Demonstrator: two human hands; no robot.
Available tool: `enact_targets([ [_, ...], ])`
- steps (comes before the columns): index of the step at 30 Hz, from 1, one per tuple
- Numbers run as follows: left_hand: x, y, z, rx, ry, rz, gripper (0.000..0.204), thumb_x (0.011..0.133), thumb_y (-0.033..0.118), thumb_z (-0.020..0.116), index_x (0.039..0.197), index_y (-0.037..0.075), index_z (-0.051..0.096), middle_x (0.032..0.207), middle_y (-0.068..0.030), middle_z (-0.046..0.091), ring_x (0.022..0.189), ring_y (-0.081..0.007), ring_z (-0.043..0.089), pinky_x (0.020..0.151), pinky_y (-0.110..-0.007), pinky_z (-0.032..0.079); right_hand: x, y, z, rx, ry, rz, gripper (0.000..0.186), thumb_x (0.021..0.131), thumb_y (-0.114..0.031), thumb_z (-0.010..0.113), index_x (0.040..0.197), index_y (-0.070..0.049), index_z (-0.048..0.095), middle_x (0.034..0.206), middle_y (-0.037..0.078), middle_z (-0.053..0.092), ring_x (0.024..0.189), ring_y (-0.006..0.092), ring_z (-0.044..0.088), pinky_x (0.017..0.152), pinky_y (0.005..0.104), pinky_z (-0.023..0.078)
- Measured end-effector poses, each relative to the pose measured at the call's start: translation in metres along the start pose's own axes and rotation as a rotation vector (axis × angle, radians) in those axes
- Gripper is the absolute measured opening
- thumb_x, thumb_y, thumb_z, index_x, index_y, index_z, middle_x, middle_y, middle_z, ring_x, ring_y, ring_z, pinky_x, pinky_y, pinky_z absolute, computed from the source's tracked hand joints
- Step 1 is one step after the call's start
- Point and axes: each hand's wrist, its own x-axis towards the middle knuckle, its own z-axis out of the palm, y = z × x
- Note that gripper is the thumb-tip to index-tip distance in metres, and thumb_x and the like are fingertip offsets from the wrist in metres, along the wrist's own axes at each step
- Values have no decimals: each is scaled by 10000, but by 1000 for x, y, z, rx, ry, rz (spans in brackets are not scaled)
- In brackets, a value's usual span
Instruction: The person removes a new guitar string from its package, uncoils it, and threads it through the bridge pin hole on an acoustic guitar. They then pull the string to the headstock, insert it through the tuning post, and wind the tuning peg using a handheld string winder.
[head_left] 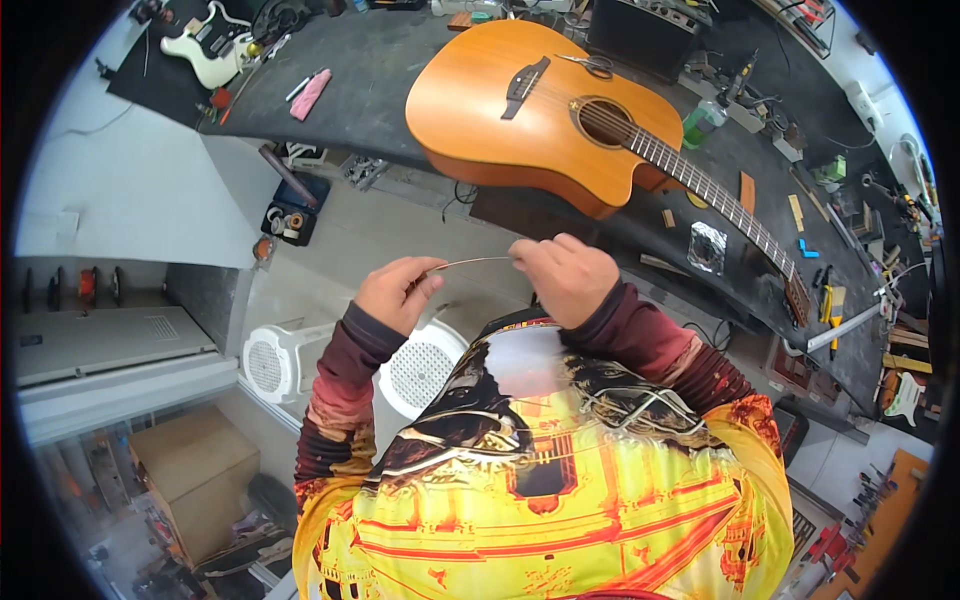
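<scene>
Between my two hands a thin copper-coloured guitar string [478, 261] is stretched in a slight arc, in front of my chest and off the near side of the workbench. My left hand [398, 291] pinches one end between thumb and fingers. My right hand [568, 277] is closed on the other end, its fingertips partly hidden by the back of the hand. Beyond them an acoustic guitar [480, 95] with an orange-brown top lies face up on the bench, its neck running to the right. Scissors [590, 65] rest on the guitar's top near the bridge.
The dark workbench [370, 90] holds a pink cloth [311, 95], a white electric guitar body [210, 48], a green bottle [706, 122], a black amplifier [645, 38] and crumpled foil [707, 248]. White round-topped stools [425, 368] stand below my hands. A cardboard box [195, 470] sits lower left.
</scene>
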Motion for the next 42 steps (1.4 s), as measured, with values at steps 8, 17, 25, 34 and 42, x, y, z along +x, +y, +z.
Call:
enact_targets([
  [8,131,29,34,216,215,304,304,808,-4,724,1102,71,705,746,-88,589,600,-202,579,567,-297,471,49,91,14,284,-132,216,158,845,-128,616,998,-104,586,763,67,621,734,281,635,620,391,503],
  [17,241,37,11,330,71,187,206,825,20,724,1022,82,729,742,-74,630,601,-217,609,535,-311,467,73,177,25,443,51,459,95,872,-130,663,950,-89,626,727,99,637,683,290,634,614,393,501],
  [25,335,-30,7,330,-64,451,275,786,34,710,1046,121,729,804,-51,629,649,-240,640,562,-345,499,122,202,73,461,28,704,96,933,-182,603,969,-94,592,707,103,638,693,317,639,616,432,500],
  [34,393,-87,57,138,-145,558,270,774,15,668,1021,120,696,881,-56,632,663,-263,647,585,-349,526,106,230,102,100,119,893,210,859,-76,701,1051,-19,639,959,154,661,862,304,630,766,354,510],
  [42,399,-84,71,157,-179,473,230,820,87,568,1039,45,626,940,-71,564,741,-224,639,617,-329,504,-3,229,109,-134,389,1140,268,963,-30,582,1216,30,515,1136,101,530,930,139,553,832,273,473],
])
